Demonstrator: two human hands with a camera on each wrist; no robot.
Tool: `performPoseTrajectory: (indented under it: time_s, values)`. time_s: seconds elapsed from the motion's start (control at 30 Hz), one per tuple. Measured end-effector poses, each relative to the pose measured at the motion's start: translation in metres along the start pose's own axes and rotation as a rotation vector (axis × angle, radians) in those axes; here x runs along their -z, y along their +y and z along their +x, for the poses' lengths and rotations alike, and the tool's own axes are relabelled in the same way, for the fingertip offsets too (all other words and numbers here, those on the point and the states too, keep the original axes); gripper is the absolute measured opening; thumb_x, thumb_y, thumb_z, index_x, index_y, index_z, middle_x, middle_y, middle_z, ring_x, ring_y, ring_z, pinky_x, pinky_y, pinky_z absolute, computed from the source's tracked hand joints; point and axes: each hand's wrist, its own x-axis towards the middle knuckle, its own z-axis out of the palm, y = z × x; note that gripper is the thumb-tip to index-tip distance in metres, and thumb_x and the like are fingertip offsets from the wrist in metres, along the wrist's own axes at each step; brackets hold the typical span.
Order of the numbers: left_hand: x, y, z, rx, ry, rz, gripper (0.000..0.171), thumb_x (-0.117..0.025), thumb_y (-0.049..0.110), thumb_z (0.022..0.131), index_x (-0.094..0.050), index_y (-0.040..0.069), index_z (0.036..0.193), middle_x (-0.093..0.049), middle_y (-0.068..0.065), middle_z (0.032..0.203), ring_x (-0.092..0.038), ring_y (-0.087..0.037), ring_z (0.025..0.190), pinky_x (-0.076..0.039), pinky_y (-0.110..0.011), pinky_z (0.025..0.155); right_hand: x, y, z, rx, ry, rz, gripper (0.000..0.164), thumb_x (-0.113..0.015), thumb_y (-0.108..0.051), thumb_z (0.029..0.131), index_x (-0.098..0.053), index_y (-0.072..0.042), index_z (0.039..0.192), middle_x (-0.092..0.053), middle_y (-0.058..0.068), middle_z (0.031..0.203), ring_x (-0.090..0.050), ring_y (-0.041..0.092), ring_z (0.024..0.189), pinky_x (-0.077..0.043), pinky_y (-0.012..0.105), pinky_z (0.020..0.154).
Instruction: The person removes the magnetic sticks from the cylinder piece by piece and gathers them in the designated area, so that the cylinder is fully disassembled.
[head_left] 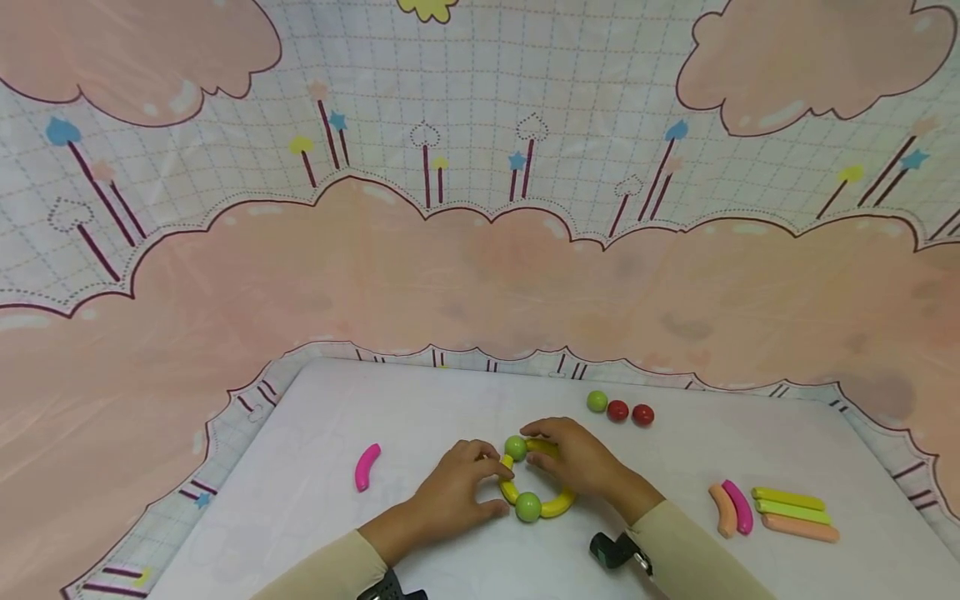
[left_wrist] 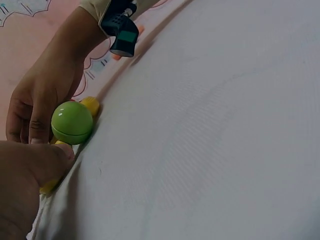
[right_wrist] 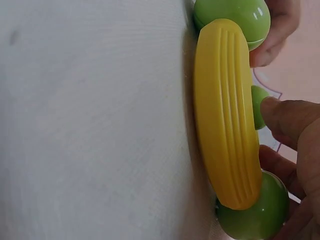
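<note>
Fingers (head_left: pixel 538 427) of the right hand (head_left: pixel 583 462), in the head view, lie on one side of the upper yellow piece (head_left: pixel 542 447) with the thumb on the other, so the piece seems gripped between them, close to the upper green ball (head_left: pixel 515 447). The left hand (head_left: pixel 459 483) faces it across the ring: its fingers reach the left yellow piece (head_left: pixel 510 492) and its thumb comes near the lower green ball (head_left: pixel 528 507). Working from opposite sides probably lets each hand steady what the other pushes, since such a jointed loop could easily swing apart. The ring lies flat on the white table (head_left: pixel 315 475), which likely holds its parts level. A pink piece (head_left: pixel 367 467) sits to the left, a row of loose balls (head_left: pixel 618 411) beyond, and grouped sticks (head_left: pixel 795 515) to the right; spread out like that, they leave the hands elbow room. In the left wrist view, the left thumb crosses in front of yellow beside the lower ball; whether those fingers pinch or merely touch, I cannot tell. In the right wrist view, the lower right yellow piece (right_wrist: pixel 227 115) spans two green balls, one of them a near ball (right_wrist: pixel 260 212) beside the right fingers; these ends presumably keep the curve in place.
</note>
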Motion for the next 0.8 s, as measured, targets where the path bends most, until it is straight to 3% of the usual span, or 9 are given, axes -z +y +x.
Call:
performPoseTrajectory:
  time_s: [0.2, 0.37, 0.8]
  values:
    - [0.001, -0.001, -0.001, -0.018, -0.018, 0.124, 0.04, -0.081, 0.039, 0.089, -0.071, 0.029, 0.126, -0.062, 0.0, 0.134, -0.05, -0.024, 0.129, -0.038, -0.052, 0.111, -0.001, 0.0, 0.003, 0.011, -0.016, -0.004, 0.032, -0.075, -0.023, 0.095, -0.069, -0.022, 0.127, -0.066, -0.005, 0.127, -0.057, 0.024, 0.124, -0.044, 0.05, 0.108]
    - [0.0, 0.003, 0.001, -0.058, -0.029, 0.166, 0.037, -0.079, 0.039, 0.091, -0.073, 0.028, 0.126, -0.064, 0.0, 0.134, -0.053, -0.025, 0.128, -0.041, -0.051, 0.109, -0.001, 0.0, 0.006, 0.019, -0.041, 0.018, 0.033, -0.075, -0.023, 0.095, -0.069, -0.022, 0.128, -0.066, -0.005, 0.128, -0.058, 0.024, 0.122, -0.044, 0.051, 0.108]
    - [-0.002, 0.012, 0.005, -0.018, -0.032, 0.218, 0.028, -0.078, 0.041, 0.091, -0.075, 0.03, 0.116, -0.065, 0.002, 0.128, -0.053, -0.02, 0.125, -0.044, -0.047, 0.102, -0.006, -0.003, 0.011, 0.023, -0.028, -0.008, 0.03, -0.076, -0.023, 0.094, -0.071, -0.022, 0.124, -0.068, -0.008, 0.12, -0.06, 0.02, 0.113, -0.047, 0.049, 0.105]
